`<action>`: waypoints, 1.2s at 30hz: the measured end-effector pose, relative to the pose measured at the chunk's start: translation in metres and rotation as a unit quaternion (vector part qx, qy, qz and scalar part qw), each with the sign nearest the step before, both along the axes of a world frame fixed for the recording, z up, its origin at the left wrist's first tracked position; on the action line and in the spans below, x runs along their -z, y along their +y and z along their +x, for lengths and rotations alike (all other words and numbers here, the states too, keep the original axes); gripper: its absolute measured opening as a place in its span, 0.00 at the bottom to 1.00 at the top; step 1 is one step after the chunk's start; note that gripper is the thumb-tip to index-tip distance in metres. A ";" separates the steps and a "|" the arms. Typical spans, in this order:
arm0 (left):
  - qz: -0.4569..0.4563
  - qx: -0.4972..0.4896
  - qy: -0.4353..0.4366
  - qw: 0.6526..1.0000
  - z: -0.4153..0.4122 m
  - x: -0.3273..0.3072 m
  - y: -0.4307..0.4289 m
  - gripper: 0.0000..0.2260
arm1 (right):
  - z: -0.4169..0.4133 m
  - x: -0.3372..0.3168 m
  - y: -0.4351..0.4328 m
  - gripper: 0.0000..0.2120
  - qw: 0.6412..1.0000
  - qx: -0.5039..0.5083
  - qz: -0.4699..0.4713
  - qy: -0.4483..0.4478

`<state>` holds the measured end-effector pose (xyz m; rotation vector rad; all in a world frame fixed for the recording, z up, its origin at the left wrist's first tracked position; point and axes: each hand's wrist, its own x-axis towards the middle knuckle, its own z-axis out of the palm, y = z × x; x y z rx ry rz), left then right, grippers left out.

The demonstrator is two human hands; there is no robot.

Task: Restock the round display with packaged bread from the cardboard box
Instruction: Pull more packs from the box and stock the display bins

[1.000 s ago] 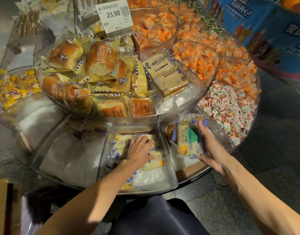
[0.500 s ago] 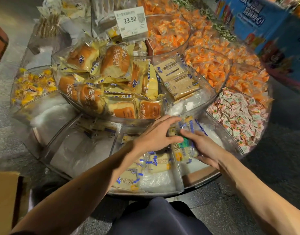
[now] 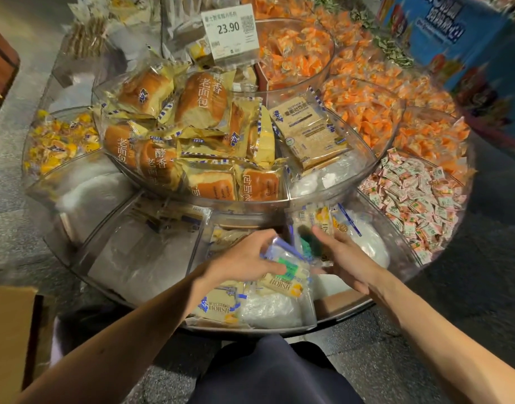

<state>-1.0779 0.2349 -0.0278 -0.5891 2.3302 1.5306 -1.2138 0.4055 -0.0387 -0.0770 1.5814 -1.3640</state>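
Head view: packaged bread point(image 3: 288, 268), clear-wrapped with blue-striped edges, a green patch and a pale yellow loaf, is pinched between the thumb and curled fingers of the left hand point(image 3: 241, 259) over a front compartment of the round display point(image 3: 250, 329). The right hand point(image 3: 348, 259) is seen beside a second pack point(image 3: 314, 225); through the blur its grip cannot be told.

Round display point(image 3: 332, 193) is all clear glossy plastic. The bread pack point(image 3: 282, 266) in my left hand point(image 3: 244, 260) is shiny crinkly film. Cardboard box point(image 3: 8, 339) looks matt brown, floor point(image 3: 454, 287) rough speckled stone.
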 end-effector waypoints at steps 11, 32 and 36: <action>-0.118 0.004 -0.124 0.985 0.010 0.075 0.021 0.22 | -0.019 0.010 0.013 0.12 0.996 0.074 0.013 -0.053; -0.190 -0.069 0.177 0.963 0.000 0.049 0.024 0.21 | -0.006 -0.002 0.009 0.14 1.000 -0.022 0.006 -0.008; -0.257 0.105 0.193 0.941 -0.003 0.030 0.030 0.40 | 0.007 -0.016 -0.007 0.10 0.999 -0.009 -0.009 -0.043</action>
